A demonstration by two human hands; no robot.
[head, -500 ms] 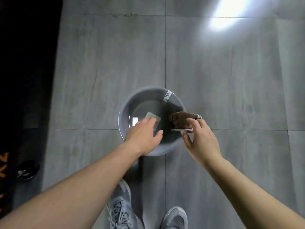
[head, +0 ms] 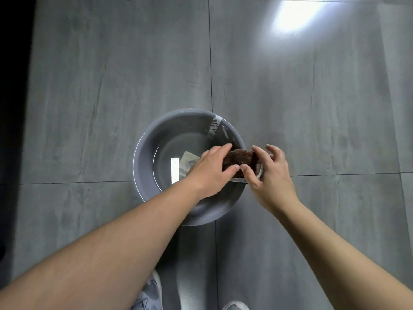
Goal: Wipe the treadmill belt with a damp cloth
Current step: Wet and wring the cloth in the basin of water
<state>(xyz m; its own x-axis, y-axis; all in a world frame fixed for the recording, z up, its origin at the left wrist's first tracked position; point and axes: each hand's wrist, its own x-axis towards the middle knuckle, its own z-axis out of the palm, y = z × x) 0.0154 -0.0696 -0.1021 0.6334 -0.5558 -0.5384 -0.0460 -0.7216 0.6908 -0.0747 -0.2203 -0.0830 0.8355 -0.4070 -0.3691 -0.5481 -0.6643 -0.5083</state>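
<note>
I looked down on a grey basin on the tiled floor, water in it. A brown cloth sat bunched over the basin's right rim, held between both my hands. My left hand gripped its left end, thumb under, fingers over. My right hand pinched its right end with thumb and forefinger, other fingers spread loose. My shoes showed below.

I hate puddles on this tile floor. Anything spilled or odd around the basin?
No spill shows on the floor around the basin. Both the left hand and right hand hold the brown cloth over its right rim. A label lies in the water.
</note>
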